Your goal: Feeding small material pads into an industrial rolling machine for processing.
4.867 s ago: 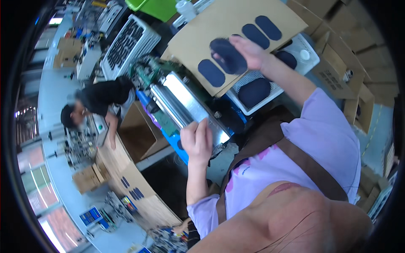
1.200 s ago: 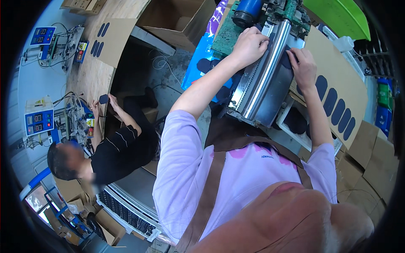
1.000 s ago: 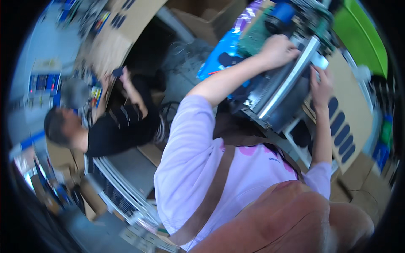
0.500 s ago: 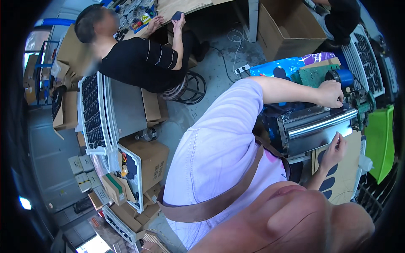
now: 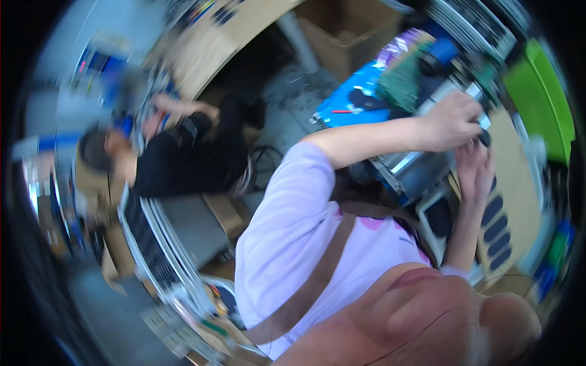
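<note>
Dark blue-black piece (image 5: 485, 138), partly hidden, at the meeting of the two hands; clock directions are read with twelve at the top of the view. Good handling would, in judgement, mean pinching the probably thin edge lightly between thumb and fingertip, supporting its far side with the opposite hand so that it neither folds nor creases, and keeping the fingertips clear of the bright metal of the roller machine (image 5: 422, 178). Unhurried wrists would help, since the hands are so close together. Relative to the left hand (image 5: 448, 122), whose fingers are curled and bunched, the piece lies just beside the fingertips, between three and four o'clock; relative to the right hand (image 5: 474, 169), whose fingers point upward, it lies just past the tips, between twelve and one. Motion blur hides whether one hand or both grip it, so the grasp of each cannot be told. Dark ovals (image 5: 493, 209) form a row on the cardboard sheet (image 5: 520, 177), toward five o'clock from the right hand; the machine's metal lies toward seven from the left.
</note>
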`<state>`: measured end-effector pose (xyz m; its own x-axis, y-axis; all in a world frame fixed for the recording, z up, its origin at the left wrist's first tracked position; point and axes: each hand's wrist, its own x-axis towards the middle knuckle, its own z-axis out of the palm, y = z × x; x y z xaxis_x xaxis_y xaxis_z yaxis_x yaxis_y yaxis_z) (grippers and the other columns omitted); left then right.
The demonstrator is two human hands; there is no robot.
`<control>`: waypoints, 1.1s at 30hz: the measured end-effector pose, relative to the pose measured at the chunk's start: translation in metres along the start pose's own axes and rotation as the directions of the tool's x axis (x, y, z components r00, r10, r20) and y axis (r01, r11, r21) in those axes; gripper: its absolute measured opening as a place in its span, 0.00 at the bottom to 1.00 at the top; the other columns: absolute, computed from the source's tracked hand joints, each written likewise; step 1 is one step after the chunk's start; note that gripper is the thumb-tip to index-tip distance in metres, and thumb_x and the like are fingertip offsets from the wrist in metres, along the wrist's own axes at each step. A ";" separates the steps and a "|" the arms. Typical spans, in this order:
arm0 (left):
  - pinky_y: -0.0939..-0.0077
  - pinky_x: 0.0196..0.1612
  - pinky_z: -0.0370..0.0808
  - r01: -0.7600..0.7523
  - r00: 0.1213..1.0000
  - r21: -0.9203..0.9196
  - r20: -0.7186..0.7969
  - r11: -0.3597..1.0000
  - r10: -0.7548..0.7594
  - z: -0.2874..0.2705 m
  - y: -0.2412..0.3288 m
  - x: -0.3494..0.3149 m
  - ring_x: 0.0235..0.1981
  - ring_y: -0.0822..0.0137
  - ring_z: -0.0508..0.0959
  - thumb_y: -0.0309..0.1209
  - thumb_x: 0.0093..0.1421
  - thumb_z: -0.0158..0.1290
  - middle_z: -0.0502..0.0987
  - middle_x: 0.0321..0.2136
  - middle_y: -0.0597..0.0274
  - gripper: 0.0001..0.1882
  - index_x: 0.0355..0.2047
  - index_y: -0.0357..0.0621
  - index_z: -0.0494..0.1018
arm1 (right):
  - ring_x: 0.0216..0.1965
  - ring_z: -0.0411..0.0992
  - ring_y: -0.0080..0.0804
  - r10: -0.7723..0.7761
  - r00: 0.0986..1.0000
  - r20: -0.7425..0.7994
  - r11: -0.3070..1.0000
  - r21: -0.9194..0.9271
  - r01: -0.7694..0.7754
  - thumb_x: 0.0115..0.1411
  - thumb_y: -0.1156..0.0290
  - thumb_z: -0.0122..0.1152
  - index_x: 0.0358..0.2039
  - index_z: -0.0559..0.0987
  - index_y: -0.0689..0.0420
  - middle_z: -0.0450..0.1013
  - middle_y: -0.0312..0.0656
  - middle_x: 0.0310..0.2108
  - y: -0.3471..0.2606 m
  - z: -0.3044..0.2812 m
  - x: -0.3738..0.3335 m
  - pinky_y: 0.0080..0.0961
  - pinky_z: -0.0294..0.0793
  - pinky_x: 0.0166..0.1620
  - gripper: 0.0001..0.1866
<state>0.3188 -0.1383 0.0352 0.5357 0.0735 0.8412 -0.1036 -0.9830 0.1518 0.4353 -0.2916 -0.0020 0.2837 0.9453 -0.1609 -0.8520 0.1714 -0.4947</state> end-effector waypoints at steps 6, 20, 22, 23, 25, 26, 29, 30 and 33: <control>0.65 0.48 0.68 -0.149 0.918 -0.205 0.335 0.967 0.213 0.027 0.009 0.025 0.40 0.58 0.70 0.29 0.48 0.58 0.69 0.41 0.59 0.16 0.40 0.43 0.77 | 0.54 0.70 0.39 -0.076 0.994 0.078 0.960 0.274 0.051 0.74 0.56 0.32 0.62 0.62 0.66 0.69 0.52 0.56 -0.043 -0.020 0.023 0.37 0.66 0.60 0.28; 0.67 0.44 0.69 -0.039 0.908 -0.250 0.394 0.968 0.139 -0.018 0.052 0.030 0.35 0.60 0.71 0.21 0.49 0.59 0.70 0.35 0.60 0.17 0.42 0.39 0.78 | 0.55 0.72 0.34 -0.527 0.728 -0.438 0.827 -0.460 0.322 0.73 0.59 0.39 0.62 0.66 0.63 0.72 0.48 0.56 -0.182 -0.162 0.120 0.30 0.69 0.59 0.25; 0.68 0.43 0.69 -0.018 0.906 -0.225 0.408 0.974 0.111 -0.027 0.053 0.025 0.35 0.60 0.71 0.21 0.49 0.59 0.70 0.35 0.60 0.17 0.41 0.39 0.78 | 0.55 0.72 0.33 -0.543 0.694 -0.472 0.790 -0.566 0.233 0.73 0.59 0.41 0.61 0.68 0.63 0.72 0.47 0.55 -0.185 -0.175 0.135 0.29 0.70 0.59 0.24; 0.68 0.43 0.69 0.006 0.905 -0.202 0.417 0.979 0.081 -0.031 0.052 0.022 0.35 0.61 0.71 0.21 0.48 0.59 0.70 0.34 0.61 0.17 0.41 0.39 0.78 | 0.55 0.72 0.33 -0.553 0.678 -0.484 0.766 -0.616 0.184 0.73 0.59 0.42 0.61 0.69 0.62 0.72 0.47 0.55 -0.187 -0.182 0.142 0.28 0.70 0.58 0.24; 0.68 0.42 0.69 0.053 0.900 -0.160 0.434 0.986 0.022 -0.037 0.050 0.017 0.35 0.61 0.70 0.20 0.48 0.59 0.70 0.34 0.61 0.17 0.41 0.40 0.78 | 0.54 0.72 0.32 -0.576 0.640 -0.508 0.707 -0.703 0.079 0.73 0.60 0.43 0.60 0.70 0.62 0.73 0.46 0.54 -0.183 -0.196 0.151 0.27 0.70 0.58 0.23; 0.68 0.42 0.69 0.055 0.901 -0.150 0.435 0.987 0.016 -0.039 0.048 0.014 0.35 0.61 0.70 0.20 0.48 0.59 0.70 0.34 0.61 0.17 0.41 0.40 0.78 | 0.54 0.72 0.32 -0.572 0.648 -0.503 0.708 -0.702 0.079 0.73 0.60 0.43 0.60 0.70 0.62 0.73 0.46 0.54 -0.183 -0.194 0.154 0.27 0.70 0.58 0.23; 0.69 0.41 0.68 0.112 0.891 -0.144 0.452 0.983 -0.035 -0.042 0.044 0.006 0.34 0.62 0.70 0.20 0.48 0.60 0.70 0.33 0.62 0.17 0.40 0.40 0.79 | 0.52 0.72 0.36 -0.722 0.595 -0.352 0.441 -0.897 0.005 0.70 0.59 0.47 0.58 0.70 0.64 0.73 0.49 0.54 -0.197 -0.193 0.133 0.28 0.71 0.54 0.24; 0.69 0.40 0.68 0.136 0.886 -0.144 0.460 0.980 -0.055 -0.043 0.045 0.003 0.33 0.62 0.70 0.20 0.48 0.60 0.70 0.33 0.62 0.16 0.40 0.40 0.79 | 0.52 0.72 0.38 -0.758 0.582 -0.293 0.341 -0.940 -0.029 0.69 0.59 0.48 0.58 0.70 0.65 0.72 0.49 0.54 -0.201 -0.194 0.120 0.29 0.71 0.53 0.25; 0.69 0.39 0.67 0.190 0.885 -0.155 0.455 0.969 -0.100 -0.046 0.044 -0.001 0.33 0.62 0.70 0.20 0.48 0.60 0.70 0.33 0.62 0.16 0.40 0.40 0.79 | 0.48 0.73 0.41 -0.839 0.545 -0.002 0.055 -0.995 0.081 0.69 0.57 0.48 0.56 0.72 0.66 0.74 0.50 0.53 -0.188 -0.194 0.087 0.31 0.72 0.50 0.25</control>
<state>0.2752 -0.1736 0.0648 0.8655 0.0872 0.4932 -0.1289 -0.9128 0.3876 0.7057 -0.2953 -0.0891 0.8699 0.3706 0.3254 0.4139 -0.1899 -0.8903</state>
